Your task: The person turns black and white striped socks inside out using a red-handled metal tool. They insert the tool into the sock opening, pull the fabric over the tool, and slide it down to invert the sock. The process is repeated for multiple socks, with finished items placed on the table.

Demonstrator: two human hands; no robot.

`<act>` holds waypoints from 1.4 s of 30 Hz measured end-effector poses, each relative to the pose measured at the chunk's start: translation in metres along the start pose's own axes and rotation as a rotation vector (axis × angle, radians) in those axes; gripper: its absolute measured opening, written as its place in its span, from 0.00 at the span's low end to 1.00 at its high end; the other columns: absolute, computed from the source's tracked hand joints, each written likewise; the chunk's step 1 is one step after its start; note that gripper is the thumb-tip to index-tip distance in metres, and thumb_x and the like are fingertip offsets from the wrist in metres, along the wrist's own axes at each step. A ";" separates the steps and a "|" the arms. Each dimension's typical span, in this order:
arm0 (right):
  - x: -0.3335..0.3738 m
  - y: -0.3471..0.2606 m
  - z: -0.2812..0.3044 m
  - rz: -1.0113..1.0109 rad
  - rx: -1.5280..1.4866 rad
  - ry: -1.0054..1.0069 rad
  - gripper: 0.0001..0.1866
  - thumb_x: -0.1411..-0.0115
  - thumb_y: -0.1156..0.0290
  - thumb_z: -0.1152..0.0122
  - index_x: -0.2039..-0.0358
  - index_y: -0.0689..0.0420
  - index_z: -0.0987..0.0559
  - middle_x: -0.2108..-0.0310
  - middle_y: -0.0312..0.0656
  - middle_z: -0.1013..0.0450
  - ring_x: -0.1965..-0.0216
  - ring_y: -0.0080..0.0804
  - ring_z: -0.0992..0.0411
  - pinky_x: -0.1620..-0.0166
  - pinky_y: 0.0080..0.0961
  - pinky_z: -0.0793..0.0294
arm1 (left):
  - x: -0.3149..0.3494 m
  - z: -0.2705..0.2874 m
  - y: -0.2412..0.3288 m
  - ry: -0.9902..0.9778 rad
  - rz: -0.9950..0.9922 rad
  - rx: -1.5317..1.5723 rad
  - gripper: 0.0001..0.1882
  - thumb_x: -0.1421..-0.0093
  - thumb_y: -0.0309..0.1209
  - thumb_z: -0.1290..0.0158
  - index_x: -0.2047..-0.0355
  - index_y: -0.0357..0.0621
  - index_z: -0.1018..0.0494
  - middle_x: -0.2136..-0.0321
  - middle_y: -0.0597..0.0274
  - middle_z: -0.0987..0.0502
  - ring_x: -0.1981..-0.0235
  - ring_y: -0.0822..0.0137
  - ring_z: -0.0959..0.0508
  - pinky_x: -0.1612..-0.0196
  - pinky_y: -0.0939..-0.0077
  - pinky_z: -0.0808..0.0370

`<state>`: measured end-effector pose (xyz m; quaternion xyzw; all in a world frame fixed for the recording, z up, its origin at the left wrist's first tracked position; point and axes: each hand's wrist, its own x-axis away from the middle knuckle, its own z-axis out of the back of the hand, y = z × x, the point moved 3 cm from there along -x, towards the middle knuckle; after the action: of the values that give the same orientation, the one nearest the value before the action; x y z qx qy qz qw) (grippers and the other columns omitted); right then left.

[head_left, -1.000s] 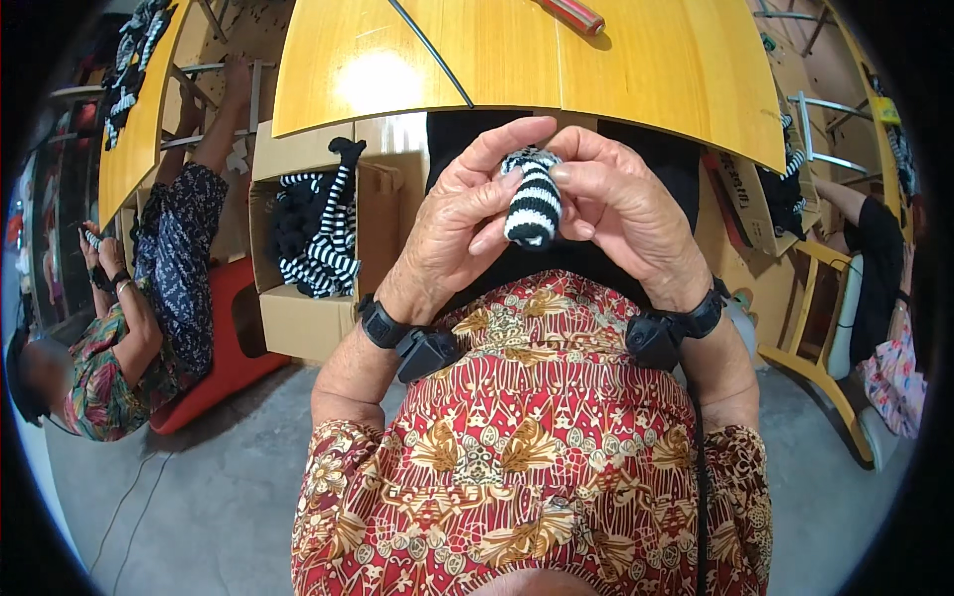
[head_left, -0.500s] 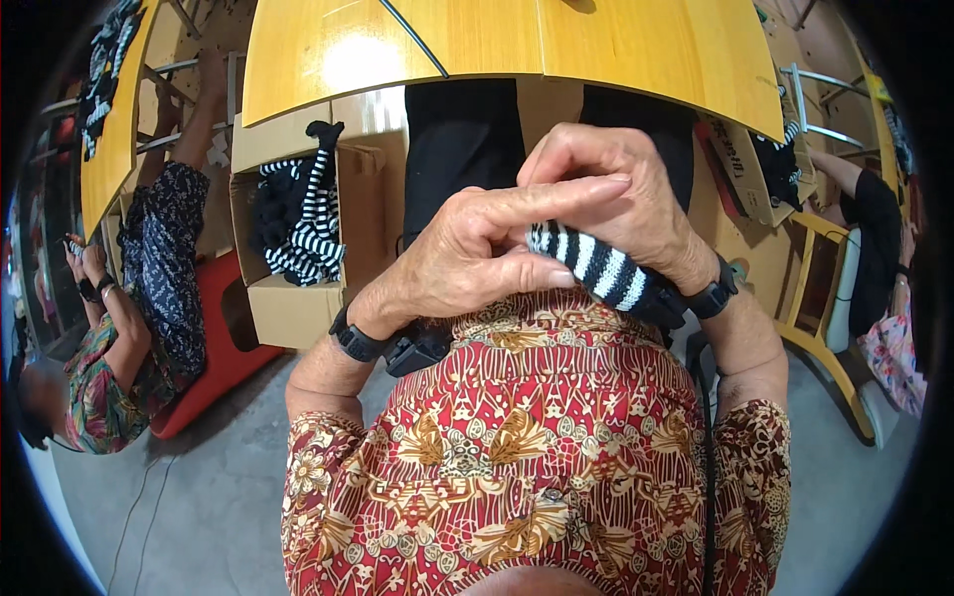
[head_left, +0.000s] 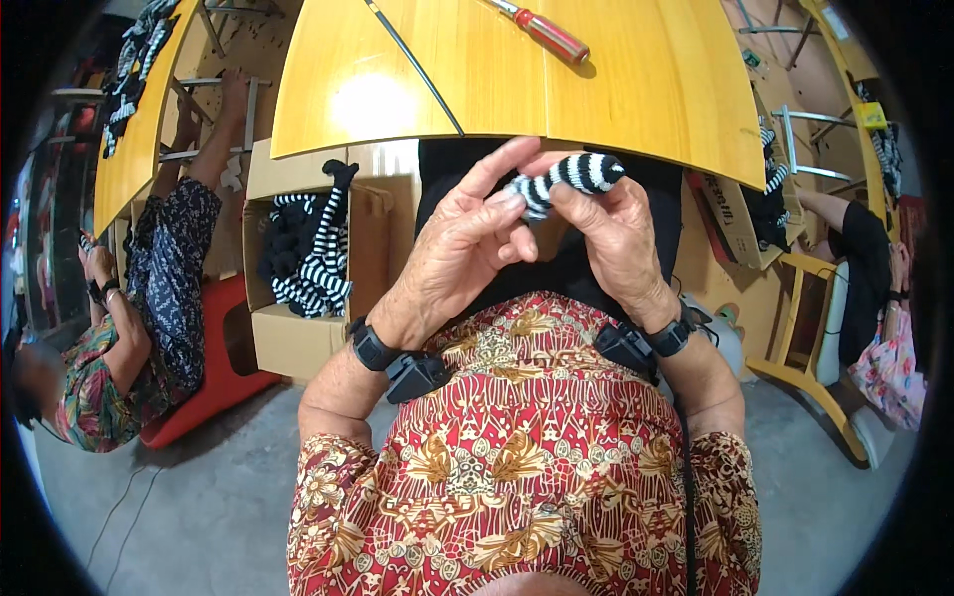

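Note:
A small knitted tube (head_left: 569, 179) with black and white stripes is held between my two hands, just in front of the table edge. My left hand (head_left: 459, 230) pinches its left end between thumb and fingers, with the index finger stretched out above. My right hand (head_left: 624, 238) grips the rounded right end, its thumb pressed on the near side. Some right-hand fingers are hidden behind the knit.
On the yellow table (head_left: 646, 89) lie a screwdriver (head_left: 552, 36) with a red handle and a thin black rod (head_left: 417, 70). A cardboard box (head_left: 298, 343) at left holds striped knitted pieces (head_left: 313, 263). Another carton (head_left: 730, 223) stands at right. People sit on both sides.
Both hands have moved apart, and the knitted tube has swung up from near my right wrist to point up and right. More of the table shows, with the screwdriver in view.

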<state>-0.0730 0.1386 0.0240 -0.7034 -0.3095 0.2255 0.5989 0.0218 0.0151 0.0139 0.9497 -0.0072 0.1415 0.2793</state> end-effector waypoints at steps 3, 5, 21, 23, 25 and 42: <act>0.000 -0.010 0.006 -0.049 0.154 -0.022 0.07 0.38 0.71 0.42 0.63 0.61 0.23 0.71 0.34 0.25 0.69 0.19 0.28 0.64 0.19 0.27 | 0.007 0.017 0.016 0.102 -0.160 -0.793 0.32 0.40 0.37 0.43 0.38 0.43 0.40 0.53 0.57 0.24 0.71 0.77 0.25 0.68 0.86 0.28; 0.000 -0.017 -0.004 -0.106 0.257 -0.142 0.08 0.39 0.71 0.42 0.62 0.62 0.24 0.72 0.34 0.26 0.70 0.20 0.29 0.65 0.21 0.27 | 0.007 0.008 0.021 0.036 -0.431 -0.979 0.36 0.42 0.44 0.41 0.39 0.40 0.39 0.47 0.55 0.28 0.57 0.73 0.26 0.54 0.80 0.27; -0.131 -0.030 0.014 0.661 1.655 0.096 0.17 0.45 0.75 0.45 0.53 0.55 0.28 0.65 0.45 0.29 0.59 0.43 0.30 0.59 0.38 0.28 | -0.019 -0.005 0.039 0.060 -0.316 -0.214 0.13 0.34 0.33 0.51 0.54 0.37 0.30 0.58 0.51 0.22 0.58 0.67 0.21 0.52 0.74 0.24; -0.136 -0.017 0.015 0.645 1.717 0.065 0.18 0.44 0.75 0.45 0.51 0.55 0.30 0.64 0.45 0.29 0.59 0.42 0.29 0.59 0.38 0.28 | -0.019 -0.005 0.041 0.064 -0.441 -0.363 0.10 0.37 0.28 0.48 0.57 0.38 0.31 0.57 0.50 0.23 0.55 0.62 0.22 0.48 0.68 0.26; -0.134 -0.020 0.009 0.610 1.761 0.019 0.19 0.43 0.75 0.46 0.50 0.54 0.30 0.64 0.45 0.29 0.58 0.42 0.29 0.60 0.37 0.28 | -0.015 0.000 0.041 0.017 -0.506 -0.381 0.09 0.39 0.25 0.46 0.59 0.40 0.31 0.58 0.50 0.23 0.55 0.61 0.22 0.48 0.66 0.26; -0.066 -0.035 0.032 0.264 0.937 0.067 0.08 0.41 0.71 0.43 0.62 0.60 0.23 0.72 0.44 0.26 0.71 0.32 0.27 0.66 0.27 0.29 | -0.010 0.006 0.047 0.029 -0.786 -0.557 0.13 0.47 0.17 0.40 0.63 0.42 0.28 0.67 0.62 0.23 0.65 0.74 0.23 0.64 0.83 0.26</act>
<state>-0.1470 0.1178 0.0487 -0.3982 -0.0632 0.3919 0.8270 0.0092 -0.0285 0.0316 0.7675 0.3185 0.0312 0.5554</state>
